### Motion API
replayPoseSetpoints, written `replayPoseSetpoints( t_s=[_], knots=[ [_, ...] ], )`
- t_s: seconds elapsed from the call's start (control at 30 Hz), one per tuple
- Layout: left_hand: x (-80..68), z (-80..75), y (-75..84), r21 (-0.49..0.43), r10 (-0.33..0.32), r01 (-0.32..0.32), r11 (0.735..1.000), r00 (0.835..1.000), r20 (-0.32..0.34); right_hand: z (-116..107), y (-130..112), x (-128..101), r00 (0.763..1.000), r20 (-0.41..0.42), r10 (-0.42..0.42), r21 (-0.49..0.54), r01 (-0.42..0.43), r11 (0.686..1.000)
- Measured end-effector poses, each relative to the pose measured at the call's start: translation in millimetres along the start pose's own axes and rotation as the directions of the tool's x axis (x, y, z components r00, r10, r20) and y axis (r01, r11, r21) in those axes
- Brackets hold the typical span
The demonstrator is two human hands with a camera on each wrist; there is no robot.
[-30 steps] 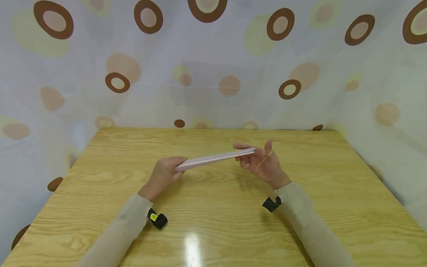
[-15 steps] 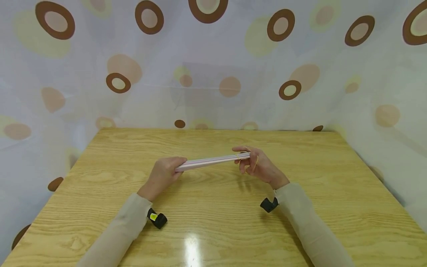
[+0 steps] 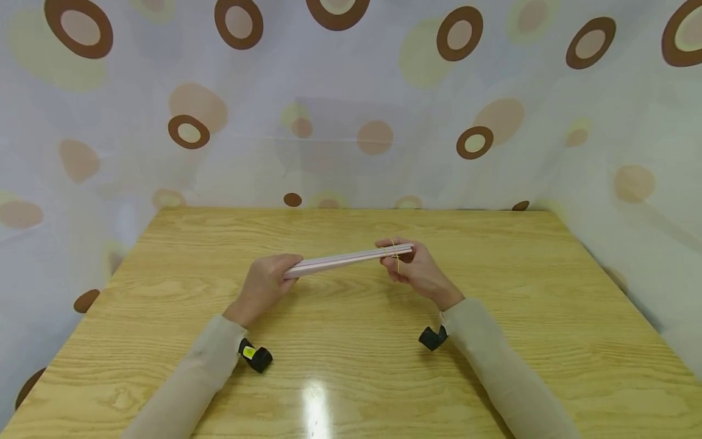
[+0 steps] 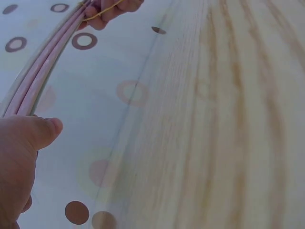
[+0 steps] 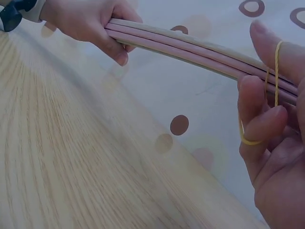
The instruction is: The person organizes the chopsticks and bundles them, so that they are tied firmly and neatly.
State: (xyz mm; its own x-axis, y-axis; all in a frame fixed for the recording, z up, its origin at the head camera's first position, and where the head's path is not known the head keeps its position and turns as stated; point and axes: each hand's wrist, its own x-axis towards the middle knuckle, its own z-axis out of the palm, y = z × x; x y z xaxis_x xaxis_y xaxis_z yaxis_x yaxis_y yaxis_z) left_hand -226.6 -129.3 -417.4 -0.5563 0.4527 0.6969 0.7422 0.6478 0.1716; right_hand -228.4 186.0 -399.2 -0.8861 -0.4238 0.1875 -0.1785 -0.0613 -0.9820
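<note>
text: none legible | labels: yellow sticker on black wrist device [image 3: 249, 352], too small to read | brands/numbers: none

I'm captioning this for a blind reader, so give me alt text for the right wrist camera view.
A right hand holds one end of a bundle of pink sticks, with a yellow rubber band looped over its fingers and around the sticks. The left hand grips the bundle's far end, above a wooden table backed by a spotted curtain.
</note>
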Motion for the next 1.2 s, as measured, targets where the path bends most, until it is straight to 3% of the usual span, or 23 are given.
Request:
replayPoseSetpoints(
  t_s=[0.13,0.2,0.27,0.37,0.57,0.67,0.87,1.03,1.2],
  knots=[
    [-3.3,2.1,0.5,-0.087,-0.073,0.075,0.993,0.997,0.017,8.9,3.4,0.4,0.998,-0.069,-0.006,0.07,0.011,0.997],
    [-5.9,5.6,1.6,-0.136,-0.122,0.126,0.983,0.992,0.038,14.7,5.6,0.4,0.993,-0.113,-0.016,0.167,0.035,0.985],
    [-7.5,10.5,3.7,-0.187,-0.172,0.182,0.965,0.983,0.068,19.7,6.9,0.9,0.987,-0.157,-0.021,0.244,0.059,0.968],
    [-8.8,17.3,7.0,-0.285,-0.25,0.274,0.918,0.961,0.12,25.3,7.1,2.0,0.972,-0.234,-0.005,0.307,0.079,0.948],
    [-8.6,23.0,10.6,-0.421,-0.382,0.432,0.797,0.902,0.202,28.7,6.0,6.2,0.926,-0.378,0.005,0.242,0.094,0.966],
    [-8.3,23.8,12.7,-0.456,-0.423,0.484,0.747,0.875,0.237,30.1,6.0,6.7,0.932,-0.359,-0.043,0.161,0.108,0.981],
    [-6.0,25.3,19.4,-0.502,-0.51,0.595,0.628,0.801,0.312,31.5,8.1,7.0,0.94,-0.325,-0.103,0.013,0.113,0.994],
    [-7.4,27.9,20.5,-0.501,-0.547,0.65,0.572,0.757,0.357,29.5,11.3,7.6,0.952,-0.301,-0.059,-0.057,0.043,0.997],
    [-8.8,28.4,20.0,-0.498,-0.558,0.675,0.544,0.735,0.386,27.3,13.5,7.5,0.963,-0.258,-0.075,-0.166,0.032,0.986]
  ],
)
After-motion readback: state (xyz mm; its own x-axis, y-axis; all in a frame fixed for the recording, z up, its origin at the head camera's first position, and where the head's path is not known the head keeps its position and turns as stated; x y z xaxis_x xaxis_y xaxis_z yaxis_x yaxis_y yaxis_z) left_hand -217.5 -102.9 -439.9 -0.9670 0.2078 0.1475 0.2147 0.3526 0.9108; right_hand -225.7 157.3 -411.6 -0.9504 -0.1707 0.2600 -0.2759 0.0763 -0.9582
